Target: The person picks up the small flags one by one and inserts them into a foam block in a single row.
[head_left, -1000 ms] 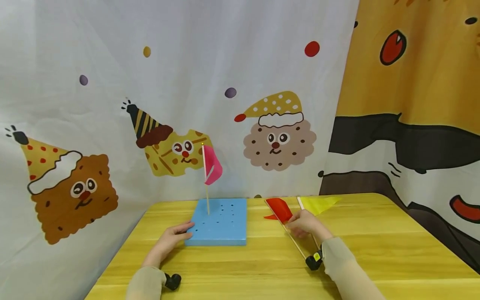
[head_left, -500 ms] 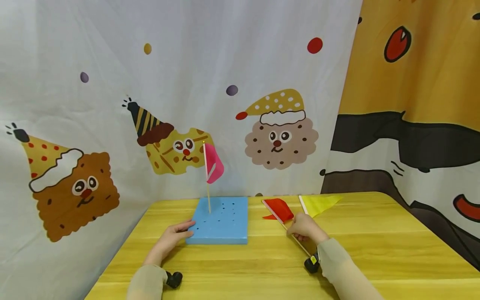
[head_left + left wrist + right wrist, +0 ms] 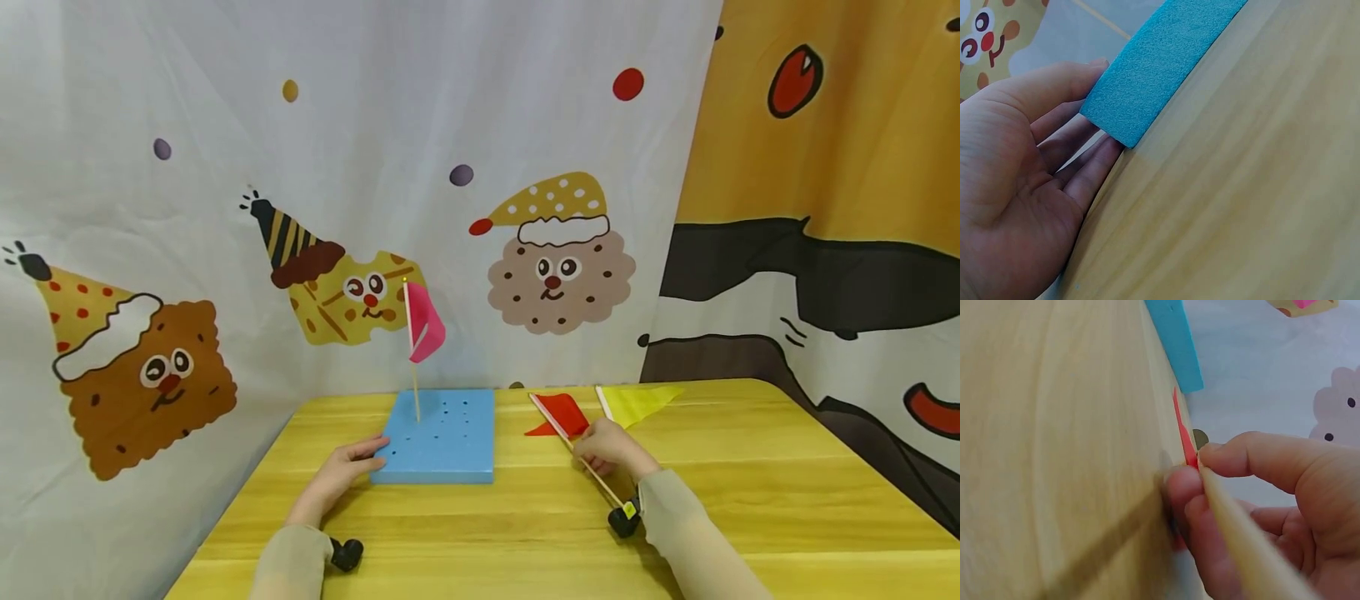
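My left hand [image 3: 343, 468] rests against the left side of a blue foam block [image 3: 450, 454]. In the left wrist view, its thumb lies at the block's upper edge and the fairly straight fingers touch the end near the table. A pink flag [image 3: 424, 325] stands upright on its thin stick in the block. To the right, my right hand [image 3: 611, 448] pinches the wooden stick [image 3: 1241, 534] of a red flag [image 3: 562, 414] between thumb and fingers. The stick slants toward me, and the red cloth is close over the table. A yellow flag [image 3: 637, 403] lies just behind this hand, its stick hidden.
Several small holes dot the block's top. The wooden table [image 3: 480, 533] runs back to a hanging cloth [image 3: 360, 125] printed with cartoon biscuits. Each wrist carries a small black camera [image 3: 347, 554].
My right hand has shifted its hold on the red flag's stick, and the yellow flag's stick has become hidden behind it. My left hand stays at the block, which has not moved.
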The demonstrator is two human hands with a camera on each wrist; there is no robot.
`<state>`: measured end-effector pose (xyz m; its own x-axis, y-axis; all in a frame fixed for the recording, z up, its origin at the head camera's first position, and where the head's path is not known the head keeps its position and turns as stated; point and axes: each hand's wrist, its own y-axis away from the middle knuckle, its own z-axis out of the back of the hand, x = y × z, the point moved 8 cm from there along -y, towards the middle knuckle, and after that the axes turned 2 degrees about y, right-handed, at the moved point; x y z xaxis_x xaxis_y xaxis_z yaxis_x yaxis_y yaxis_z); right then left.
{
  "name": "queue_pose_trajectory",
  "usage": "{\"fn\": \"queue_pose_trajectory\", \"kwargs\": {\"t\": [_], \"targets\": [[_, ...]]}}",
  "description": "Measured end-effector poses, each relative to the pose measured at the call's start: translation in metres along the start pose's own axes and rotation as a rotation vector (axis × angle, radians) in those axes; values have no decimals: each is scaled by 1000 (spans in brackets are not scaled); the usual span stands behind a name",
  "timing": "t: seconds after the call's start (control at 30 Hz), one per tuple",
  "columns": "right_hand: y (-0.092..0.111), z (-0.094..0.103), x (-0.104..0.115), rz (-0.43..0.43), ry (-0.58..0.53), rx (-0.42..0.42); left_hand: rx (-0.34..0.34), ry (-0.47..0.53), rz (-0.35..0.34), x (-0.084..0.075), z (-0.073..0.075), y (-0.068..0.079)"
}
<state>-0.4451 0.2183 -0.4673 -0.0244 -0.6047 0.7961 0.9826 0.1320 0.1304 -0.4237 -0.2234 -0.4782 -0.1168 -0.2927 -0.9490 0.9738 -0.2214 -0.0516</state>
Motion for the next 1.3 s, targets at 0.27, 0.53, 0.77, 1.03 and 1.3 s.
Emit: {"fn": "queue_pose_trajectory", "kwargs": {"t": [0.27,0.53,0.77,1.03,1.3], "targets": [[-4,-9,-1,3,-133,109,8,-14,-23,-3,1,2],[0,-17,-3,9,-190,193,10,-27,-15,2,-2,1],[0,-10,7,22,-258,150,-2,-3,-11,3,1,-1],[2,1,26,64,-390,135,3,-3,4,6,2,0],[12,11,52,105,-462,82,-3,-6,20,2,2,-1]]}}
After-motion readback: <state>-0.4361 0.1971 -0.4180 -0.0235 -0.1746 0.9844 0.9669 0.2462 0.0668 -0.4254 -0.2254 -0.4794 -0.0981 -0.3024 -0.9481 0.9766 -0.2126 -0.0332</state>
